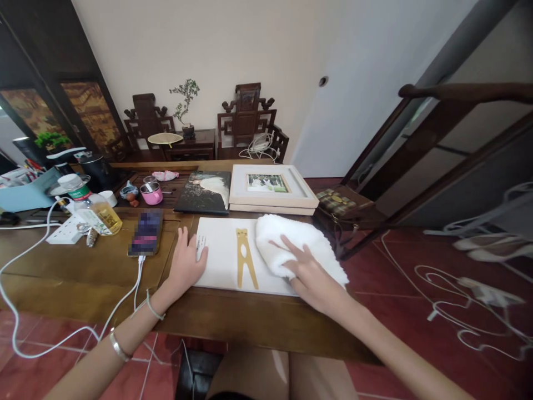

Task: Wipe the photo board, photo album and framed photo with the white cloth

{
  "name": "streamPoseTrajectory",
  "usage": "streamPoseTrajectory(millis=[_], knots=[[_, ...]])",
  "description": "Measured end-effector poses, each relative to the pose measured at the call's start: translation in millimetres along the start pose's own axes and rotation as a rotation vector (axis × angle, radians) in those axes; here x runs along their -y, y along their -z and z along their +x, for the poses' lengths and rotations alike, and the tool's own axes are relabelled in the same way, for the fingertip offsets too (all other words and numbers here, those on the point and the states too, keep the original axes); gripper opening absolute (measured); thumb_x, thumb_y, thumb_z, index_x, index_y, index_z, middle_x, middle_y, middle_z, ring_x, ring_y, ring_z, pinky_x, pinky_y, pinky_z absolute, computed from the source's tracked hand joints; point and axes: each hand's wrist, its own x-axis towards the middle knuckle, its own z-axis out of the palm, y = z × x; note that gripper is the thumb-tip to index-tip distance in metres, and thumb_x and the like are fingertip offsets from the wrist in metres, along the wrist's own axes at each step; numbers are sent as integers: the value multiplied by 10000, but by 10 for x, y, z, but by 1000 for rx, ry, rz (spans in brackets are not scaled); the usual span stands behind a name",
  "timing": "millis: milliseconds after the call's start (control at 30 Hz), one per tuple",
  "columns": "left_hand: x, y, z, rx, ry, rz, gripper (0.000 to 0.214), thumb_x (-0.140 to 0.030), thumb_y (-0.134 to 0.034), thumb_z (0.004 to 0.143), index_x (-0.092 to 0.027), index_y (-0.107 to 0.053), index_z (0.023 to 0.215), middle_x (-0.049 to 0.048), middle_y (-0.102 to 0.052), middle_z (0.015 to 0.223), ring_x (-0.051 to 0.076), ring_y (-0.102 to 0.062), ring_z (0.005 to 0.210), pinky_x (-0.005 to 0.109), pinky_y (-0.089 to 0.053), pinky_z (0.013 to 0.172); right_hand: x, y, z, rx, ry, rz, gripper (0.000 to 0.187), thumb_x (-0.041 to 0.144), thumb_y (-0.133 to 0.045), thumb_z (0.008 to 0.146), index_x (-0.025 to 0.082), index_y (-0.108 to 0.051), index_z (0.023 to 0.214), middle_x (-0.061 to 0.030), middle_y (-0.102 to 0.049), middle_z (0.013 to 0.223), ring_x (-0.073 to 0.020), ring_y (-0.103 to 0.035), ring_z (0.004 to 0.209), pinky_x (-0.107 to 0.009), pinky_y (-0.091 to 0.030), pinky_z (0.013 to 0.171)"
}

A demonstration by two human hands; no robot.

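Observation:
A white flat panel (220, 272), which looks like the back of a picture frame, lies on the wooden table in front of me. A tan A-shaped stand piece (242, 258) lies along its middle. My left hand (189, 262) rests at the panel's left edge, fingers apart, holding nothing. On the panel's right side, a fluffy white cloth (272, 236) is pressed down under my right hand (310, 272), whose fingers bend into it. The cloth hides the panel's right part and hangs past its edge.
Behind the panel lie stacked white picture frames (306, 191) and a dark photo panel (195, 191). Left stand a phone (145, 233) on a white cable, a bottle of yellow liquid (106, 214), a power strip (66, 230) and a pink cup (151, 194). A chair (437, 122) stands right.

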Motion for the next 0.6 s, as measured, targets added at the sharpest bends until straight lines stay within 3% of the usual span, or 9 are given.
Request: streamPoseTrajectory(millis=[200,267,367,433,533,600], knots=[[-151,132,157,100,323,-363,509,-378,-632,748,-57,-585,1141,263,-177,1507,374,-8,1414,524,-63,1117,97,-39,12,-43,-21,132,341,-8,-363,608,164,-601,780,-107,-324,1482,-277,-49,1405,-623,-133,1090],[-202,233,204,112,423,-578,459,-396,-653,731,-86,-635,1071,241,-226,1501,391,-37,1411,539,-111,1104,80,-53,27,-60,-18,151,339,-8,-365,601,161,-606,770,-109,-331,1477,-277,-38,1405,-630,-117,1088],[-290,446,237,235,423,-1030,466,-388,-654,728,-76,-632,1072,239,-528,1305,412,-421,1268,507,-364,992,20,-38,34,-70,19,164,347,-9,-362,596,168,-611,761,-84,-344,1473,-271,-45,1406,-616,-132,1093],[-378,624,207,319,364,-1264,546,-310,-708,694,-78,-580,1171,193,-640,1163,342,-601,1084,414,-461,905,14,14,36,-76,14,171,372,-2,-362,614,173,-624,811,-77,-377,1456,-273,-135,1398,-583,-206,1091],[-582,903,42,163,394,-1374,798,-154,-750,652,-139,-388,1363,125,-683,1097,244,-671,949,330,-497,857,210,135,26,-155,-36,204,413,10,-367,654,172,-637,921,-95,-436,1419,-283,-302,1350,-526,-355,1035],[-759,1065,-139,125,407,-1411,864,-171,-712,707,-201,-254,1439,104,-642,1193,244,-631,1054,367,-456,948,505,211,3,-216,37,238,356,27,-394,689,185,-649,882,-86,-426,1429,-290,-320,1341,-508,-384,1017]])
